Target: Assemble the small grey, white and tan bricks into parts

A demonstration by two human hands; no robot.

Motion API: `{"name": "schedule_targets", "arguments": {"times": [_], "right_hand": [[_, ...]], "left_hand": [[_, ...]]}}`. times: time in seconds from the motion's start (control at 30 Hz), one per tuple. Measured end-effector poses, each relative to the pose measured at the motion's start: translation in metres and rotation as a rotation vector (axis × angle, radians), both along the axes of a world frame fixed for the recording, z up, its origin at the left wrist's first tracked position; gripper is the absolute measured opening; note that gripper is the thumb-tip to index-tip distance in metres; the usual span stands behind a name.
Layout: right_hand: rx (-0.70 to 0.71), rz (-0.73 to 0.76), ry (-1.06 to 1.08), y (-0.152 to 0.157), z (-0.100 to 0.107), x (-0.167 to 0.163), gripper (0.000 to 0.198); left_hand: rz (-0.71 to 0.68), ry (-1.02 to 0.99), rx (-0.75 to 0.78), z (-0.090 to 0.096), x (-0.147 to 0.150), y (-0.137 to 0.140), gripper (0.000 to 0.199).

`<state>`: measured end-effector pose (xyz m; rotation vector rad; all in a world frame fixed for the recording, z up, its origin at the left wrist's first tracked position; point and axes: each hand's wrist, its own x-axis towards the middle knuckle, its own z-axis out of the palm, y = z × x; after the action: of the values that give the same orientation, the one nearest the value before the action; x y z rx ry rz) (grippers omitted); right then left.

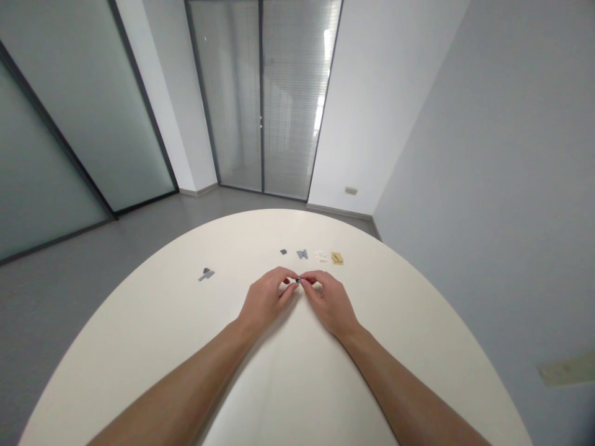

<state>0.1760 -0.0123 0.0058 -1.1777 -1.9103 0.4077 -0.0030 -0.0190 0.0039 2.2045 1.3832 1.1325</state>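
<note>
My left hand (269,293) and my right hand (328,298) meet over the middle of the white table (283,384). Between their pinched thumbs and fingertips is a small dark piece (298,280), mostly covered and too small to name. Just beyond the hands lies a short row: a small dark grey piece (283,251), some grey-blue flat pieces (302,254), a cluster of white pieces (320,255) and a tan square piece (337,258). Off to the left, a little group of grey pieces (206,274) rests on the tabletop.
The table has a rounded far edge (274,210). Beyond it are grey floor, a glazed partition with blinds (297,93) and frosted panels (83,99) at the left. A grey-white wall (502,186) stands on the right, with a pale plate (567,370) on it.
</note>
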Motion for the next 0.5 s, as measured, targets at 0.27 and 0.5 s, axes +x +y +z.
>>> {"name": "schedule_targets", "arguments": {"times": [0.27, 0.5], "right_hand": [[-0.008, 0.008, 0.021, -0.0004, 0.0004, -0.0004, 0.013], [0.004, 0.033, 0.004, 0.0007, -0.0004, -0.0002, 0.016]], "left_hand": [[0.005, -0.014, 0.000, 0.0019, 0.0011, -0.0022, 0.014], [0.047, -0.021, -0.025, -0.0002, 0.0010, 0.0001, 0.019]]}}
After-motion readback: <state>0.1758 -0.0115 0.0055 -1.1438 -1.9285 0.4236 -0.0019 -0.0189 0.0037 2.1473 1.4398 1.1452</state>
